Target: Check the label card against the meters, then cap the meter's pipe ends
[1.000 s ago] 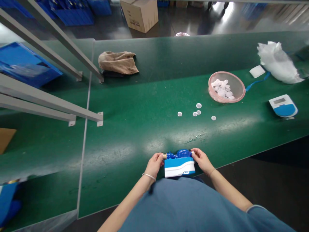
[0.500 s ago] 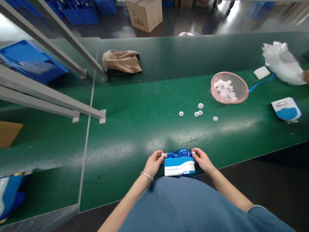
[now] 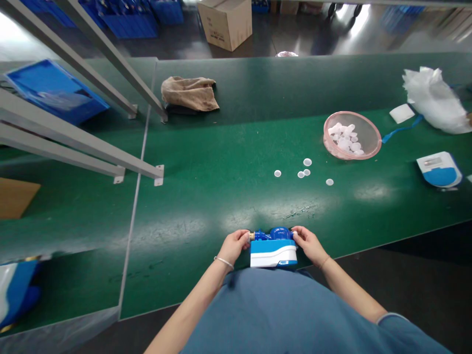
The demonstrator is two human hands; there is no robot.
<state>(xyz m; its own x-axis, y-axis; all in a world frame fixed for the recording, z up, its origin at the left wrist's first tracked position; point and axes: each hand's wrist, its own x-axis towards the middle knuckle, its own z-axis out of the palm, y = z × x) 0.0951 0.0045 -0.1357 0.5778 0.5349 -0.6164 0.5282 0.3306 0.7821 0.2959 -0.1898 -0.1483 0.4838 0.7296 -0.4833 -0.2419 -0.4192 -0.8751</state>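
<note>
A blue water meter (image 3: 273,248) with a blue-and-white housing lies at the table's near edge, close to my body. My left hand (image 3: 236,243) is closed with thumb and fingertips around its brass threaded left end (image 3: 251,236). At the opposite end, my right hand (image 3: 309,244) pinches the pipe end, where a bit of white shows between the fingertips. Further forward on the green table, several white plastic caps (image 3: 307,162) lie loose. A pink mesh basket (image 3: 374,148) to the right of them holds more white caps.
Grey metal frame legs (image 3: 147,169) stand at left, by the table seam. A brown cloth (image 3: 190,93) lies at the back. On the right are another blue-and-white device (image 3: 439,169) and a plastic bag (image 3: 435,101). A blue crate (image 3: 57,91) sits far left.
My left hand has shifted slightly left, showing a little more of the brass end. My right hand stays at its end. The whole view has shifted slightly.
</note>
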